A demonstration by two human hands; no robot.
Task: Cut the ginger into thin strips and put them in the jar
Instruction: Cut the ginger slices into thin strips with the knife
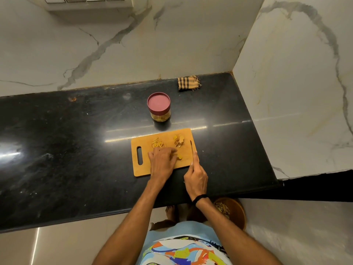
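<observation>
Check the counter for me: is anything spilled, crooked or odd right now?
Nothing is spilled or damaged. One snag: the jar has its red lid on, while cut ginger strips lie loose on the cutting board beside a heap of peels. The lid must come off before filling.

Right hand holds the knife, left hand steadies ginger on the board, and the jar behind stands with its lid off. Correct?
No: the head view shows the jar closed, with its red lid on. The rest stands.
</observation>
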